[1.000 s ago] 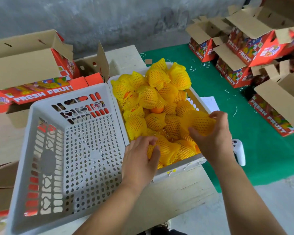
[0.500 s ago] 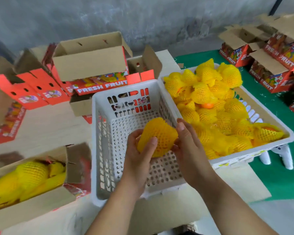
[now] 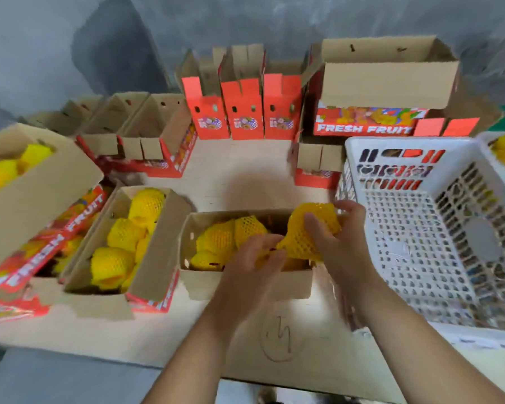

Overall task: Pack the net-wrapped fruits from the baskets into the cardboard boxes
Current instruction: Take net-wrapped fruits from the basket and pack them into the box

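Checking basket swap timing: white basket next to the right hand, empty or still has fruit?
Empty. The white basket shows only its bare perforated floor and walls; no net-wrapped fruit inside. The right hand holds one fruit over the box.

- A pale wooden table [image 3: 239,176] is seen carrying everything.
- An open cardboard box [image 3: 245,282] with net-wrapped fruits is set at the near middle; a second filled box [image 3: 146,258] is placed just to its left.
- A white plastic basket [image 3: 414,228] is set at the right.
- Empty red boxes [image 3: 241,112] are lined up along the far edge.
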A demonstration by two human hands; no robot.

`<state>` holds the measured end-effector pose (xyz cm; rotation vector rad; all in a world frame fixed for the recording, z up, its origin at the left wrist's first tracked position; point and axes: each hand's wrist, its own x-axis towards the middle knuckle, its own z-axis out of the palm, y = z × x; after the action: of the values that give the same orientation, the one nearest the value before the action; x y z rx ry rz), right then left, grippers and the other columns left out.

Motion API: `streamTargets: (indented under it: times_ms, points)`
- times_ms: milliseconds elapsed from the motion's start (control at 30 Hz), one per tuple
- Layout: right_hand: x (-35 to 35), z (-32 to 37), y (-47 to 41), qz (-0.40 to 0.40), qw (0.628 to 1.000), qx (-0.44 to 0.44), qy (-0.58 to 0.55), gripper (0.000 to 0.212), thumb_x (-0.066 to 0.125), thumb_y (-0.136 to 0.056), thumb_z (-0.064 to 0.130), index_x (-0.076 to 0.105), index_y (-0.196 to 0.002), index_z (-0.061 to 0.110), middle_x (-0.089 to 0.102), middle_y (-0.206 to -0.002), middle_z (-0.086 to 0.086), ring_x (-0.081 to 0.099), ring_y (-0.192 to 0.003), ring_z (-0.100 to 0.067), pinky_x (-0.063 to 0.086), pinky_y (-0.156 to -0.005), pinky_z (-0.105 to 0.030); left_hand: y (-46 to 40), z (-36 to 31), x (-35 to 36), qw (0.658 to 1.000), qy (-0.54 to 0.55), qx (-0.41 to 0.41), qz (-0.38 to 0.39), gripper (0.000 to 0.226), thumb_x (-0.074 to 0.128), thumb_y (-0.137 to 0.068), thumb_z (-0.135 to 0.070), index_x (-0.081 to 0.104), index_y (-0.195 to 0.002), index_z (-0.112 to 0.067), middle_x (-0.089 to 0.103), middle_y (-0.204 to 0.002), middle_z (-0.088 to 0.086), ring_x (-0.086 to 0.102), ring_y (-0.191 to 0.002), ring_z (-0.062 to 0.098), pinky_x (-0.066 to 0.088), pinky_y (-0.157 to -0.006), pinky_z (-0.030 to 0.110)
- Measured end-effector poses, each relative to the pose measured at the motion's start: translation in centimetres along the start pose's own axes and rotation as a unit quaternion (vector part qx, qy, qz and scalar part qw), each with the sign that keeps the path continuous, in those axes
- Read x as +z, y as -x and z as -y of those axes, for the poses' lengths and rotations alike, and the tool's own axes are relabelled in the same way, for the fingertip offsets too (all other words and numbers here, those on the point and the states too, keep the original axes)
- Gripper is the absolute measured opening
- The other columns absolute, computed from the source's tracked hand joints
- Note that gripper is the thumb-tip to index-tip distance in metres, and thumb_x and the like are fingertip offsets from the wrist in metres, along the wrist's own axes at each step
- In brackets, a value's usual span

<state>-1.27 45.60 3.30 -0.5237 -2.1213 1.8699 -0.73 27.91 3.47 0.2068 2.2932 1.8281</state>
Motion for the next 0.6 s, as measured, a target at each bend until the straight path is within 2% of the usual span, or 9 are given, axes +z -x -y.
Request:
streamTargets:
  times_ms: [67,100,167,200,233,333,433,533,600]
  points:
    - [2.8,-1.0,-1.5,0.049,0.983,-0.048,0.172,0.064,0.075,-0.069,0.066,0.034,-0.113,0.044,0.045,-0.113,0.016,0.056,-0.100,0.000,0.048,-0.065,-0.012,-1.7,2.8,-4.7,0.965,-0.214,0.028,-0.148,0.029,0.060,-0.089,-0.034,0.069,-0.115,-0.026,0.069,-0.112,-0.011,0.062,-0.113,0.013,0.047,-0.099,0.031]
    - [4.1,-1.9,-1.8,0.086,0.950,-0.068,0.292,0.063,0.070,-0.075,0.066,0.035,-0.118,0.037,0.047,-0.116,0.012,0.056,-0.102,-0.005,0.048,-0.072,-0.019,-2.4,4.2,-6.4,0.939,-0.297,0.005,-0.173,0.034,0.060,-0.089,-0.031,0.066,-0.122,-0.022,0.066,-0.119,-0.003,0.060,-0.117,0.021,0.047,-0.099,0.035]
    - [6.1,-4.4,-1.4,0.135,0.842,-0.089,0.515,0.065,0.047,-0.090,0.070,0.035,-0.136,0.025,0.051,-0.131,0.000,0.050,-0.119,-0.025,0.043,-0.096,-0.038,-3.0,6.9,-7.9,0.898,-0.411,-0.064,-0.146,0.051,0.059,-0.093,-0.027,0.052,-0.142,-0.017,0.058,-0.137,0.009,0.051,-0.127,0.030,0.045,-0.103,0.044]
    - [6.5,-5.4,-1.1,0.136,0.800,-0.093,0.577,0.072,0.033,-0.092,0.071,0.031,-0.144,0.022,0.048,-0.139,-0.003,0.042,-0.127,-0.028,0.035,-0.105,-0.043,-2.9,8.1,-8.0,0.883,-0.446,-0.069,-0.131,0.056,0.057,-0.094,-0.029,0.046,-0.148,-0.017,0.055,-0.141,0.010,0.049,-0.128,0.031,0.045,-0.105,0.046]
    - [6.7,-6.1,-1.0,0.131,0.782,-0.090,0.603,0.078,0.023,-0.093,0.071,0.026,-0.151,0.020,0.043,-0.146,-0.005,0.034,-0.134,-0.029,0.029,-0.111,-0.044,-2.8,9.1,-7.9,0.873,-0.467,-0.060,-0.125,0.058,0.054,-0.095,-0.031,0.043,-0.150,-0.017,0.056,-0.142,0.011,0.049,-0.128,0.032,0.046,-0.105,0.047]
    - [6.5,-6.5,-1.7,0.123,0.789,-0.073,0.597,0.085,0.012,-0.090,0.070,0.018,-0.159,0.019,0.031,-0.153,-0.005,0.023,-0.138,-0.028,0.021,-0.115,-0.045,-3.2,9.9,-7.9,0.854,-0.503,-0.041,-0.125,0.061,0.051,-0.094,-0.036,0.041,-0.151,-0.018,0.057,-0.140,0.011,0.052,-0.126,0.032,0.047,-0.105,0.046]
    - [6.2,-6.2,-1.2,0.076,0.807,-0.141,0.569,0.075,0.028,-0.094,0.063,0.024,-0.157,0.022,0.047,-0.134,-0.003,0.041,-0.125,-0.027,0.031,-0.106,-0.045,-3.7,9.9,-8.3,0.845,-0.523,-0.053,-0.100,0.065,0.046,-0.096,-0.041,0.030,-0.155,-0.021,0.049,-0.148,0.011,0.047,-0.133,0.032,0.045,-0.107,0.046]
    - [5.6,-6.3,0.0,0.034,0.851,-0.212,0.480,0.050,0.047,-0.092,0.052,0.044,-0.135,0.027,0.060,-0.110,0.003,0.057,-0.106,-0.024,0.039,-0.097,-0.043,-3.4,9.9,-8.3,0.848,-0.520,-0.042,-0.094,0.066,0.042,-0.095,-0.043,0.031,-0.157,-0.021,0.050,-0.148,0.012,0.050,-0.133,0.032,0.049,-0.104,0.045]
    - [5.5,-6.7,0.0,0.024,0.845,-0.228,0.483,0.035,0.050,-0.092,0.049,0.050,-0.118,0.025,0.064,-0.109,0.003,0.058,-0.108,-0.024,0.036,-0.099,-0.043,-3.0,10.0,-8.2,0.847,-0.520,-0.034,-0.106,0.067,0.040,-0.095,-0.044,0.033,-0.157,-0.021,0.053,-0.145,0.011,0.054,-0.128,0.031,0.050,-0.101,0.044]
